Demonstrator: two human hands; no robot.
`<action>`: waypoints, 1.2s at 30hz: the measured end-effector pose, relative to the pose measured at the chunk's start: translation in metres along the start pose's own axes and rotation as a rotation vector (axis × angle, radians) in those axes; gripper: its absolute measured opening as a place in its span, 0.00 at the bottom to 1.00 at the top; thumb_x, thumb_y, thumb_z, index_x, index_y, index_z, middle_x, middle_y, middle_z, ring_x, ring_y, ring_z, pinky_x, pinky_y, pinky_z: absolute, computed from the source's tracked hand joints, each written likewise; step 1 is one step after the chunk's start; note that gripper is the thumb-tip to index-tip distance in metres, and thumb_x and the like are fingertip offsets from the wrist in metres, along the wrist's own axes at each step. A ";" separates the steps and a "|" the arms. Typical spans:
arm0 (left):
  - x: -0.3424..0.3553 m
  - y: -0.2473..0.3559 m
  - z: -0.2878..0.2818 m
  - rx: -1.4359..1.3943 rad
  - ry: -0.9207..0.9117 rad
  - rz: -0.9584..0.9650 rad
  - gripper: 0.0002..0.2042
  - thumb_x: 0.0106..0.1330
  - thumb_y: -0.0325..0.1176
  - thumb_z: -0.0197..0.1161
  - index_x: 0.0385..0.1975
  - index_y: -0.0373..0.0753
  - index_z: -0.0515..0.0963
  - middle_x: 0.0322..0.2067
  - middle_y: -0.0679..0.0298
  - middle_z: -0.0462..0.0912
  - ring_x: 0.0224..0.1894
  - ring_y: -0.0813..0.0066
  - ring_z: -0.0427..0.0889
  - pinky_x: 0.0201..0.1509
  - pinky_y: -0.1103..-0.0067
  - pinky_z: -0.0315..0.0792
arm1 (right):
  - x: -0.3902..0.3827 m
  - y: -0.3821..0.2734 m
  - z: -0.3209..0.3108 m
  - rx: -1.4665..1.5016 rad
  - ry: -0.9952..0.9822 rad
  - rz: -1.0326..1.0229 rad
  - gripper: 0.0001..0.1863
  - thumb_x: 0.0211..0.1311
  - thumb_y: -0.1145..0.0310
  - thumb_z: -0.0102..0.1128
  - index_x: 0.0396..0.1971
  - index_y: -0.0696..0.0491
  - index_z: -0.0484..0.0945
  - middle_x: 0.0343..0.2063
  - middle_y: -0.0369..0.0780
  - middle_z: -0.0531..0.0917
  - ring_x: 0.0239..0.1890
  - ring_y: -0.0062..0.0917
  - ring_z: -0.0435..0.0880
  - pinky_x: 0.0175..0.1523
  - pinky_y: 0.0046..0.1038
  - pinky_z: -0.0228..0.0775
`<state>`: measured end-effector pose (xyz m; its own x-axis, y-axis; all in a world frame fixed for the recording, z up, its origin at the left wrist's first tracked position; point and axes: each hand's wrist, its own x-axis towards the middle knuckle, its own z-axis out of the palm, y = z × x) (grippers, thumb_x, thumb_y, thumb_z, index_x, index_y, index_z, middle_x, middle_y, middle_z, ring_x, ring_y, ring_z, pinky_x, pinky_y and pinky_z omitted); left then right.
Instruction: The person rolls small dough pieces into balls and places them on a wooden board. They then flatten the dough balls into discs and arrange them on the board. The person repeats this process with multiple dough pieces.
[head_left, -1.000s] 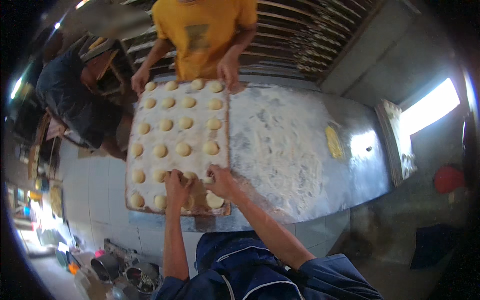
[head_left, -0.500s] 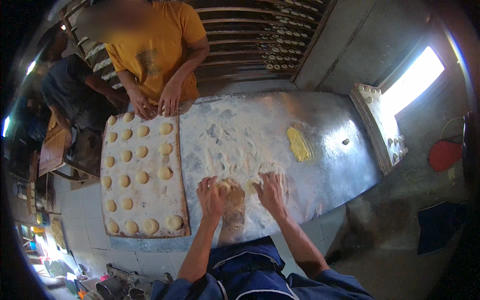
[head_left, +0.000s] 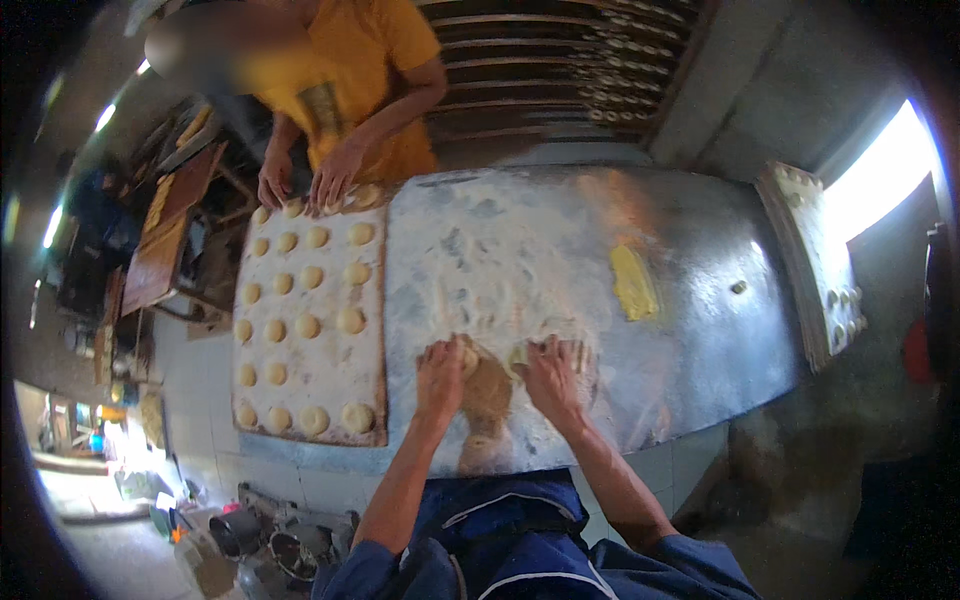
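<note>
On the floured metal table (head_left: 500, 250), my left hand (head_left: 438, 385) has curled fingers round a pale dough piece (head_left: 467, 362), partly hidden by the fingers. To its right, my right hand (head_left: 550, 385) is cupped over a second dough piece (head_left: 519, 356), also partly covered. Left of both hands lies a floured board (head_left: 260, 355) bearing rows of round dough balls (head_left: 350, 320). A smear of yellow fat (head_left: 633, 282) is on the metal beyond my right hand.
A person in yellow (head_left: 350, 70) handles dough at the board's far end. Stacked boards with dough (head_left: 810, 260) stand at the table's right end. A slatted rack (head_left: 540, 60) holds rings behind. A wooden bench (head_left: 160, 255) is at left, with buckets (head_left: 240, 530) on the floor below.
My hands moved rightward from the board onto the floured metal with dough pieces. The person in yellow's hands shifted from the board's far corners onto dough at its far edge.
</note>
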<state>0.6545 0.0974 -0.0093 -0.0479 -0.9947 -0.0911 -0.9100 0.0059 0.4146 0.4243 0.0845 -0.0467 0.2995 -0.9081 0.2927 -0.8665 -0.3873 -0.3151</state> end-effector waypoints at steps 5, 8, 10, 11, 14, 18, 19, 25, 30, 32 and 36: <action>-0.006 -0.022 -0.010 -0.226 0.240 0.176 0.17 0.53 0.23 0.71 0.43 0.38 0.77 0.44 0.53 0.83 0.53 0.49 0.79 0.54 0.60 0.73 | 0.043 -0.037 -0.042 0.270 -0.333 0.164 0.20 0.52 0.63 0.77 0.38 0.56 0.76 0.39 0.48 0.84 0.48 0.46 0.83 0.52 0.45 0.73; -0.029 -0.040 -0.057 -0.604 0.083 -0.171 0.17 0.55 0.26 0.75 0.41 0.37 0.75 0.35 0.56 0.84 0.41 0.55 0.84 0.45 0.65 0.76 | 0.055 -0.070 -0.029 0.455 -0.379 0.219 0.18 0.53 0.66 0.75 0.40 0.53 0.76 0.34 0.46 0.86 0.40 0.45 0.86 0.45 0.43 0.75; -0.047 -0.085 -0.072 -0.625 0.260 -0.191 0.17 0.59 0.28 0.75 0.43 0.36 0.74 0.34 0.54 0.85 0.36 0.61 0.86 0.41 0.70 0.78 | 0.069 -0.120 -0.020 0.534 -0.326 0.155 0.19 0.54 0.66 0.75 0.41 0.53 0.75 0.33 0.46 0.86 0.37 0.46 0.87 0.42 0.42 0.76; -0.054 -0.101 -0.095 -0.624 0.302 -0.224 0.16 0.61 0.28 0.75 0.44 0.36 0.75 0.36 0.53 0.86 0.37 0.63 0.86 0.42 0.70 0.78 | 0.076 -0.139 -0.004 0.614 -0.337 0.148 0.20 0.54 0.66 0.75 0.41 0.53 0.74 0.34 0.46 0.87 0.38 0.46 0.87 0.43 0.43 0.77; -0.070 -0.186 -0.117 -0.547 0.332 -0.364 0.16 0.61 0.22 0.70 0.47 0.35 0.75 0.37 0.50 0.87 0.40 0.57 0.88 0.43 0.67 0.79 | 0.100 -0.214 0.037 0.826 -0.348 0.094 0.20 0.53 0.68 0.77 0.40 0.56 0.74 0.32 0.45 0.85 0.34 0.41 0.86 0.41 0.38 0.76; -0.077 -0.225 -0.130 -0.302 0.389 -0.345 0.14 0.64 0.23 0.67 0.48 0.34 0.75 0.45 0.47 0.82 0.50 0.48 0.82 0.55 0.60 0.75 | 0.109 -0.263 0.081 0.538 -0.259 0.059 0.24 0.51 0.67 0.78 0.44 0.55 0.75 0.41 0.47 0.84 0.47 0.43 0.83 0.50 0.42 0.74; -0.084 -0.222 -0.135 -0.202 0.451 -0.324 0.14 0.65 0.23 0.66 0.48 0.34 0.75 0.48 0.46 0.80 0.53 0.46 0.80 0.58 0.58 0.73 | 0.106 -0.268 0.078 0.370 -0.235 0.039 0.25 0.50 0.67 0.78 0.47 0.55 0.75 0.44 0.49 0.83 0.50 0.46 0.82 0.53 0.44 0.73; -0.165 -0.228 -0.134 0.016 0.683 -0.475 0.19 0.66 0.25 0.63 0.57 0.29 0.72 0.54 0.42 0.74 0.57 0.43 0.74 0.61 0.57 0.68 | 0.107 -0.350 0.108 0.522 -0.251 -0.234 0.21 0.67 0.66 0.60 0.56 0.61 0.75 0.55 0.54 0.79 0.60 0.51 0.76 0.66 0.49 0.67; -0.195 -0.287 -0.109 0.052 0.460 -0.517 0.20 0.68 0.25 0.59 0.59 0.26 0.73 0.51 0.39 0.75 0.53 0.38 0.75 0.59 0.55 0.70 | 0.123 -0.444 0.177 0.402 -0.332 -0.494 0.22 0.67 0.65 0.58 0.56 0.63 0.77 0.53 0.54 0.81 0.60 0.47 0.79 0.60 0.47 0.74; -0.210 -0.320 -0.102 0.042 0.327 -0.479 0.17 0.66 0.26 0.62 0.54 0.26 0.75 0.46 0.40 0.77 0.50 0.39 0.77 0.55 0.54 0.72 | 0.125 -0.467 0.162 0.259 -0.530 -0.410 0.17 0.62 0.65 0.60 0.46 0.60 0.81 0.49 0.54 0.83 0.55 0.44 0.83 0.51 0.49 0.79; -0.186 -0.275 -0.140 -0.177 0.320 -0.553 0.16 0.59 0.26 0.72 0.45 0.32 0.76 0.40 0.47 0.81 0.45 0.45 0.79 0.51 0.57 0.73 | 0.120 -0.449 0.182 0.502 -0.434 -0.316 0.16 0.54 0.70 0.64 0.44 0.55 0.79 0.41 0.50 0.85 0.46 0.46 0.85 0.48 0.51 0.77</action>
<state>0.9709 0.2667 0.0203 0.5567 -0.8276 -0.0716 -0.6822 -0.5046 0.5292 0.9217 0.1201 -0.0348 0.7262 -0.6820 0.0870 -0.4566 -0.5730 -0.6806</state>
